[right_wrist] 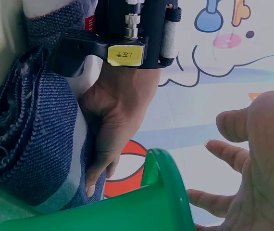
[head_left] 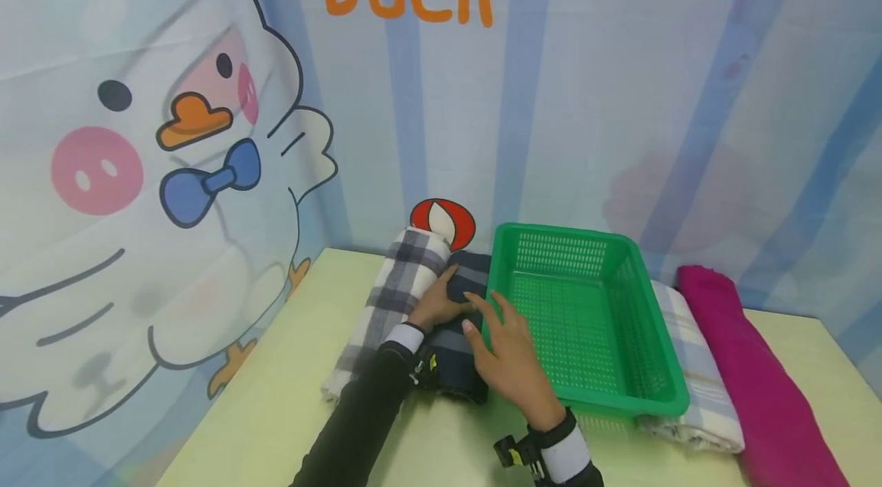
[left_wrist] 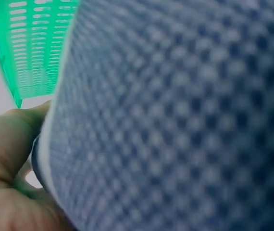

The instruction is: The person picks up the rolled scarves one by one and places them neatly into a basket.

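Note:
A navy striped cloth [head_left: 463, 349], folded into a thick roll, lies between a checked cloth and the green basket [head_left: 661, 326]. My left hand [head_left: 439, 305] grips this navy roll from above, its thumb on the side toward the basket. In the left wrist view the woven navy cloth [left_wrist: 175, 120] fills most of the picture, and part of the left hand [left_wrist: 7, 159] shows beside it. My right hand [head_left: 513, 357] hovers by the basket's left rim with its fingers spread, holding nothing. The roll's layered end [right_wrist: 17, 120] shows in the right wrist view.
Left of the navy roll lies a white and grey checked cloth [head_left: 406, 288]. On the basket's right are a pale plaid cloth [head_left: 696, 372] and a long magenta roll [head_left: 751, 380]. A printed duck curtain [head_left: 586, 89] hangs behind the pale yellow table [head_left: 262, 395].

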Demonstrator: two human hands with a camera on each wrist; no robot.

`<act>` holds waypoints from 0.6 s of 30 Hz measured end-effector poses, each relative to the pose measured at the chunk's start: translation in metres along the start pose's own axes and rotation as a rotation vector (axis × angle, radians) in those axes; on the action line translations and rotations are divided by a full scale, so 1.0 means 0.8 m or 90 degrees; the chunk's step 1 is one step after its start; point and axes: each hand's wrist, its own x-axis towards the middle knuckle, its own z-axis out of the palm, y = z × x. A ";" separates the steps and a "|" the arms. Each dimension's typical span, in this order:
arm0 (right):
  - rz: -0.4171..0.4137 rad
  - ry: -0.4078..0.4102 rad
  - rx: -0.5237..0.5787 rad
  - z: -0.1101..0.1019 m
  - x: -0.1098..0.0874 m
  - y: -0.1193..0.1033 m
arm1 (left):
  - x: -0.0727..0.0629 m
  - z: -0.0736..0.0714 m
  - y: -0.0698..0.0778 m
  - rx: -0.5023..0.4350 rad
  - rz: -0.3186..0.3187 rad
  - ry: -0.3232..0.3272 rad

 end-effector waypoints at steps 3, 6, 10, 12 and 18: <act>-0.005 0.001 -0.003 0.001 0.000 -0.002 | -0.002 -0.002 0.000 -0.021 0.004 0.006; -0.006 0.003 -0.004 0.003 -0.002 -0.003 | -0.006 -0.001 0.001 -0.051 0.015 0.013; -0.007 0.003 -0.007 0.005 -0.002 -0.005 | -0.008 -0.002 0.000 -0.075 0.021 0.033; -0.007 0.003 -0.010 0.006 -0.002 -0.005 | -0.008 -0.003 -0.001 -0.084 0.025 0.042; -0.007 0.004 -0.020 0.008 -0.001 -0.003 | -0.010 -0.007 0.003 -0.126 0.020 0.056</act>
